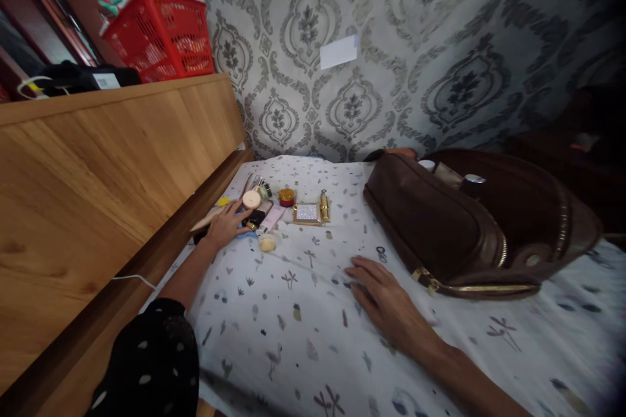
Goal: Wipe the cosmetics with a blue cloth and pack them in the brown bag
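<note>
My left hand [226, 225] reaches into a small group of cosmetics, its fingers stretched out at the edge of a glossy black item [254, 217]; I cannot tell whether they press on it. Around it lie a round cream-coloured case [251, 199], a pale pink flat item [272, 217] and a cream round item [267, 244]. Further right are a red jar with a gold lid [286, 197], a glittery square compact [307, 212] and a gold tube [324, 206]. My right hand [379, 290] rests open on the printed sheet [274, 313], holding nothing.
A brown bag [430, 221] lies unzipped at the right with several items in its opening. Along the left runs a wooden headboard [122, 163], bearing a red basket [171, 36] and a black item [88, 77]. A patterned wall [313, 104] stands behind.
</note>
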`<action>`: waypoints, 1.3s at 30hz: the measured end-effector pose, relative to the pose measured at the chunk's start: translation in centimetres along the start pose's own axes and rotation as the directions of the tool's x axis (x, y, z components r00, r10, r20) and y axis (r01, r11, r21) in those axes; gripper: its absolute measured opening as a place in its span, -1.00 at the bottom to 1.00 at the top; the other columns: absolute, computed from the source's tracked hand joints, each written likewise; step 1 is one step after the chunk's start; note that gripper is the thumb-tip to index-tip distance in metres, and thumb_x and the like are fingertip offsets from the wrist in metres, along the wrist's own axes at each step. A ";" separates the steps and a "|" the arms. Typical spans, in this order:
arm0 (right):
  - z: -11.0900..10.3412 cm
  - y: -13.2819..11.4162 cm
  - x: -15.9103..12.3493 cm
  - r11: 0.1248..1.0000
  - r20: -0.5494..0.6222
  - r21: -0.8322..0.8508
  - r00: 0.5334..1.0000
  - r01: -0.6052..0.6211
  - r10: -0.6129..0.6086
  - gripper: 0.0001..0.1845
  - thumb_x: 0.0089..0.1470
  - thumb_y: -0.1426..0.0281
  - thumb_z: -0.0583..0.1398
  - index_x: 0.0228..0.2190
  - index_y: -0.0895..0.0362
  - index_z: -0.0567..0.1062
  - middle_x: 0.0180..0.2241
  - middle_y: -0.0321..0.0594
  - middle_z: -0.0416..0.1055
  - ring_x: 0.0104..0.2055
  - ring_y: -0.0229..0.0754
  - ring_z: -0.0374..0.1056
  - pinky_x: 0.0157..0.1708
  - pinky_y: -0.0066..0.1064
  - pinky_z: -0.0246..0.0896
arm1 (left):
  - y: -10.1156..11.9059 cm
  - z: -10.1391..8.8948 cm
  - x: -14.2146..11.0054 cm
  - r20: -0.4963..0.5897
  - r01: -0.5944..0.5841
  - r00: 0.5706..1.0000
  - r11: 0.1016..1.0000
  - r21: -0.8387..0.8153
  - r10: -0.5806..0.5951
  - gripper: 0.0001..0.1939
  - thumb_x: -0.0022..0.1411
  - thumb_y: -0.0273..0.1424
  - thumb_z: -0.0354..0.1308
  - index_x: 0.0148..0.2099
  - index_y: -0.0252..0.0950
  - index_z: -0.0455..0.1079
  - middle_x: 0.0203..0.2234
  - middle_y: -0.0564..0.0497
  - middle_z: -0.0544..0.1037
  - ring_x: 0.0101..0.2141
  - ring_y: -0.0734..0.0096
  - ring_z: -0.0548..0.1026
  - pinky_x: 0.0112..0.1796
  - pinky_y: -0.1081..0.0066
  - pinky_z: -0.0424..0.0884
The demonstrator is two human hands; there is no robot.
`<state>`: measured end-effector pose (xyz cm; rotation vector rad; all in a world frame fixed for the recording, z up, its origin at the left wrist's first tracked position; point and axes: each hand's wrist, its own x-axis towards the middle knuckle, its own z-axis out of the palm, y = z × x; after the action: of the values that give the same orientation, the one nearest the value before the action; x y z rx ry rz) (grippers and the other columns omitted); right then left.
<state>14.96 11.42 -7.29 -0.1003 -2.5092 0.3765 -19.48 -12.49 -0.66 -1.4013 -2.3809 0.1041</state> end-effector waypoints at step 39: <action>-1.2 -0.9 0.2 0.998 0.044 0.042 0.998 -0.038 0.037 -0.71 0.19 0.48 0.06 -0.10 0.18 0.50 0.02 0.04 0.43 0.11 0.02 0.35 0.08 -0.03 0.36 | 12.0 -2.9 10.8 -0.023 -0.028 0.999 0.993 -0.111 0.026 -0.66 0.41 -0.24 -0.05 0.07 -0.29 0.39 0.00 -0.22 0.43 0.01 0.08 0.34 -0.09 0.23 0.33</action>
<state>15.50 10.86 -5.97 -0.1235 -2.5433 0.4525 -13.18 2.47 2.10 -1.4773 -2.3829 -0.0370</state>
